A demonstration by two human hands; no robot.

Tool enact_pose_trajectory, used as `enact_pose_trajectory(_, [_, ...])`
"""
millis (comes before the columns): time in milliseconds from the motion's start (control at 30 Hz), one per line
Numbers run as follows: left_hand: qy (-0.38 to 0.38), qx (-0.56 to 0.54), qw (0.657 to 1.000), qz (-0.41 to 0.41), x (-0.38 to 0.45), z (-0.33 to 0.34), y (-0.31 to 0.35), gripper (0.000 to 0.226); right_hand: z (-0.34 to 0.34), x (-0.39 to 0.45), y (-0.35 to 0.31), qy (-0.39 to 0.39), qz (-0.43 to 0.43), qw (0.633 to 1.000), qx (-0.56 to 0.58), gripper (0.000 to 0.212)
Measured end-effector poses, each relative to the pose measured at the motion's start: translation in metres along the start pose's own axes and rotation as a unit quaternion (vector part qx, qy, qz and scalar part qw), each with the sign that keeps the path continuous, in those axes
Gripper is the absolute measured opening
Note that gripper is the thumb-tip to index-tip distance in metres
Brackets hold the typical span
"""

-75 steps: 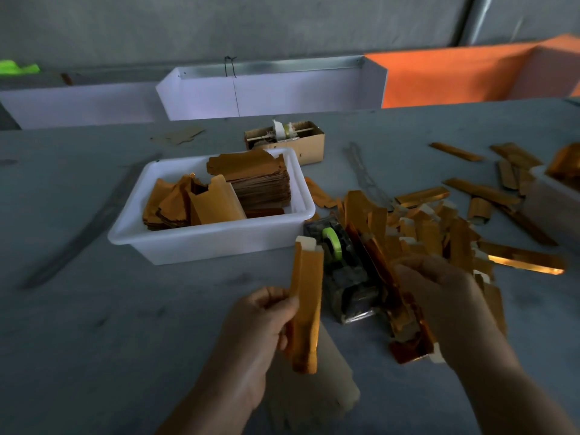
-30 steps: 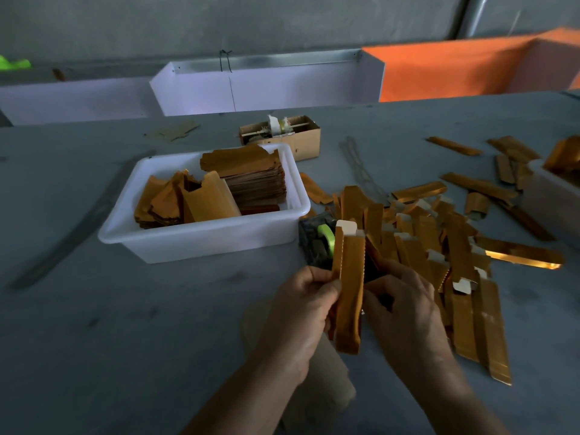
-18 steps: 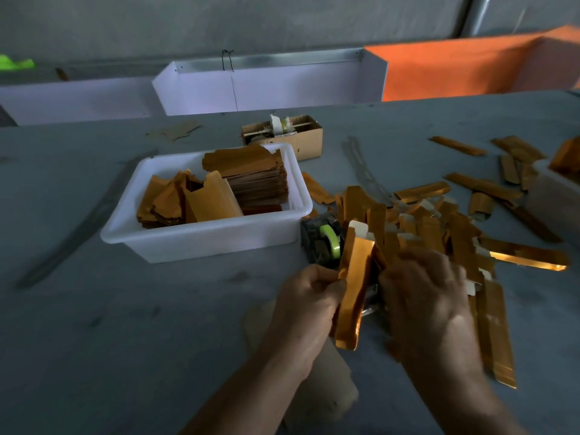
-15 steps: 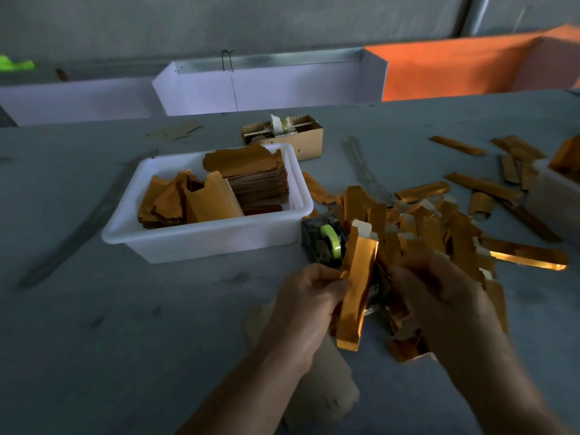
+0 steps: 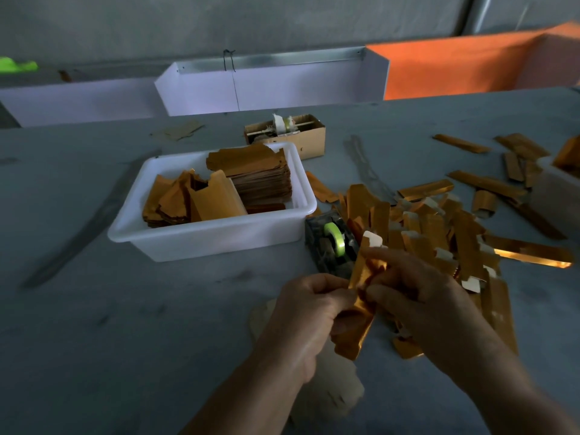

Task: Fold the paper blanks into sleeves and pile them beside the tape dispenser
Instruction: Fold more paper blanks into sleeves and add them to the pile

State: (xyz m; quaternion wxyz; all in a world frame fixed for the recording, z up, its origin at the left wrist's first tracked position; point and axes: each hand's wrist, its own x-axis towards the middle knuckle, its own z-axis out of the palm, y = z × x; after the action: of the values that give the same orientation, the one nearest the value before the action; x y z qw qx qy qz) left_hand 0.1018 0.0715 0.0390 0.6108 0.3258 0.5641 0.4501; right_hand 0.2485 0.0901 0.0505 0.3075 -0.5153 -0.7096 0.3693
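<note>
Gold-orange paper is what I have between both hands: one folded sleeve (image 5: pixel 361 304), held upright just in front of the tape dispenser (image 5: pixel 331 246). My left hand (image 5: pixel 309 312) pinches its left edge, thumb and curled fingers closed on the paper about halfway up. My right hand (image 5: pixel 414 293) comes in from the other side, fingers curled onto the strip's upper half, with one fingertip lying across it near the pale tab at the top. Whether tape is on that fingertip I cannot tell; the picture is dim and blurred there.

I judge the step to be closing the seam of this sleeve. To do it well I would keep the left pinch steady so the overlap does not slip, line the long edges up before pressing, then run the right fingers along the seam in one firm stroke, taking care not to crush the tube flat or crease the glossy face.

Finished sleeves lie in a loose pile (image 5: pixel 439 233) on the grey tabletop (image 5: pixel 125 324), just right of the dispenser and touching it, where this one should go. Unfolded blanks (image 5: pixel 251 174) sit stacked in the white tub (image 5: pixel 213 243) to the left.
</note>
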Motion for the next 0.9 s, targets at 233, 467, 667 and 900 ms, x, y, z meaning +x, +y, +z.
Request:
enact_pose_trajectory(233, [-0.021,-0.003,1.0,0.003,-0.001,0.001,-0.001,0.007,0.004,0.002,0.007,0.05,0.011,0.999,-0.018,0.028])
enact_pose_trajectory(467, [-0.041,0.027,0.999,0.007,-0.003,0.002,-0.001,0.01,0.004,0.002,0.013,0.06,0.011,0.998,-0.017,0.027])
enact_pose_trajectory(667, [0.004,0.064,0.997,0.045,-0.003,0.006,-0.006,0.01,0.005,0.0,0.01,0.059,0.005,0.997,-0.044,0.025])
enact_pose_trajectory(900, [0.104,0.154,0.968,0.171,-0.007,0.018,-0.015,0.018,0.008,-0.002,0.002,0.082,0.005,0.988,-0.131,0.025])
